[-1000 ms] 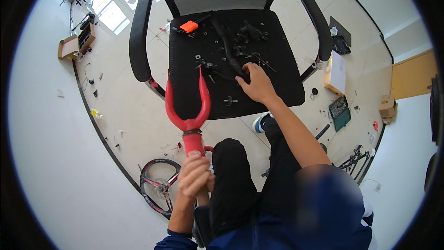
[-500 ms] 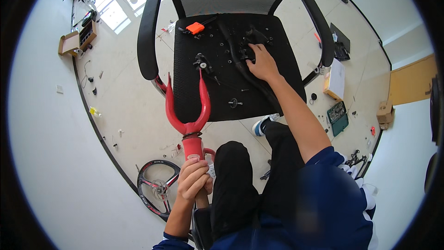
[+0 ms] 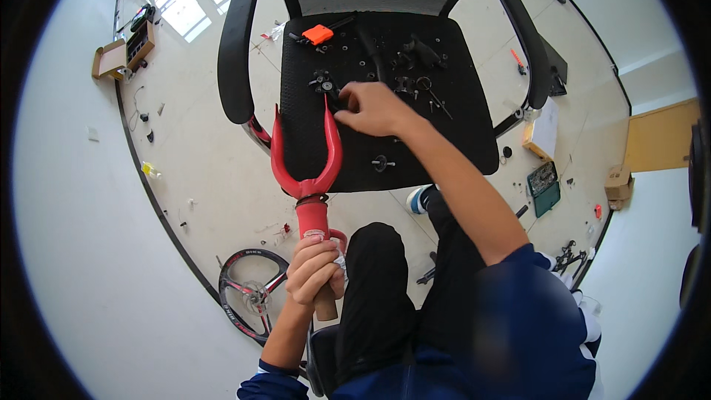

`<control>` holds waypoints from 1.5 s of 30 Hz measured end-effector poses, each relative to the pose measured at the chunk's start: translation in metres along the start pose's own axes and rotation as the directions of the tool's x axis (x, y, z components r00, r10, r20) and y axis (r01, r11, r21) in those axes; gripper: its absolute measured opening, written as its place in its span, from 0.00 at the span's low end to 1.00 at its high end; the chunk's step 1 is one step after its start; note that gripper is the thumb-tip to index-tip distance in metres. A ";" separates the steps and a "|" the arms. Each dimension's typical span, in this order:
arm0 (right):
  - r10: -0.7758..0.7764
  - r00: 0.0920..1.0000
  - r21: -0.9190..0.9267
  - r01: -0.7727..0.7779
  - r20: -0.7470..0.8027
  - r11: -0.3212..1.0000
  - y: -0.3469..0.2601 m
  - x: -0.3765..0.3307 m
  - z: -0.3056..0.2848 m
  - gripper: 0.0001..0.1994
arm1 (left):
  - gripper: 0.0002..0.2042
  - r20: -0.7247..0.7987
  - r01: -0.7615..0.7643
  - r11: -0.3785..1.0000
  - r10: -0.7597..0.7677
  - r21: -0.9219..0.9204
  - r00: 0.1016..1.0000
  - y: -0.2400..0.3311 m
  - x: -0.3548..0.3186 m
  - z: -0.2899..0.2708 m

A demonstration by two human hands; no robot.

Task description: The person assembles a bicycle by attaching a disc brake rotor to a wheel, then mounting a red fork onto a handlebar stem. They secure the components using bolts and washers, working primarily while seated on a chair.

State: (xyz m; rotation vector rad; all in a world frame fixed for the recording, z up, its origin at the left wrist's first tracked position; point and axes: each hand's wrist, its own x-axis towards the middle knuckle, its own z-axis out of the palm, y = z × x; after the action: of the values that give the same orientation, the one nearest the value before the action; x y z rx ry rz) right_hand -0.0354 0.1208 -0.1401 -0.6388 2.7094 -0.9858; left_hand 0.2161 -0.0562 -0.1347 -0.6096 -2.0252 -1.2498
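My left hand (image 3: 315, 270) is wrapped round the tube of a red bicycle fork (image 3: 335, 152), below its crown. The two fork legs point up and away, over the front of a black chair seat (image 3: 304, 141). A brown tube end (image 3: 325, 305) sticks out under my fist. My right hand (image 3: 376, 110) is over the seat beside the right fork tip, its fingers curled together; whatever they hold is hidden. Close to that tip lies a small black mechanical part (image 3: 323, 83) with a round light centre. A black bent tube (image 3: 372, 48) runs partly under my right hand.
On the seat lie an orange piece (image 3: 318, 34), black fittings (image 3: 422, 52), a thin pin with a ring (image 3: 438, 98) and an axle-like part (image 3: 382, 163). Armrests (image 3: 237, 55) flank it. A spoked wheel (image 3: 255, 296) and a green tool case (image 3: 546, 196) rest on the floor.
My right hand has moved left and slightly nearer, from the black fittings to beside the right fork tip, uncovering the ringed pin. The left hand keeps its grip on the fork.
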 end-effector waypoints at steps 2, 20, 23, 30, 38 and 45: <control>0.112 0.983 -0.235 -0.075 0.148 0.969 -0.003 0.013 0.018 0.16 | 0.04 0.029 -0.012 1.000 0.012 0.006 1.000 0.001 0.000 -0.002; 0.213 0.958 -0.296 -0.151 0.192 0.943 0.029 -0.048 -0.048 0.12 | 0.01 0.008 -0.024 0.999 0.025 -0.030 1.000 -0.012 0.010 0.017; 0.207 0.961 -0.321 -0.142 0.181 0.936 0.029 -0.050 -0.048 0.11 | 0.01 -0.038 -0.004 0.999 0.002 -0.038 0.999 -0.013 0.009 0.017; -0.159 0.970 -0.401 0.074 -0.184 0.913 0.042 -0.040 -0.037 0.12 | 0.03 -0.043 0.014 1.000 -0.014 -0.002 0.999 -0.011 0.008 0.020; 0.116 0.910 -0.399 -0.285 -0.398 0.871 0.126 0.015 -0.064 0.31 | 0.03 -0.036 -0.014 1.000 0.013 -0.011 0.999 -0.014 0.008 0.021; 0.106 0.809 -0.112 -0.207 -0.579 0.972 0.112 -0.001 -0.063 0.27 | 0.12 -0.086 0.088 0.990 -0.078 0.115 0.993 -0.008 -0.008 0.013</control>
State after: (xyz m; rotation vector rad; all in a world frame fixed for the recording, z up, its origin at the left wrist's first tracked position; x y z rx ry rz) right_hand -0.0912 0.2338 -0.1649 -0.1325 3.3299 -1.0402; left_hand 0.2120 -0.0484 -0.1496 -0.4156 -2.0579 -1.1730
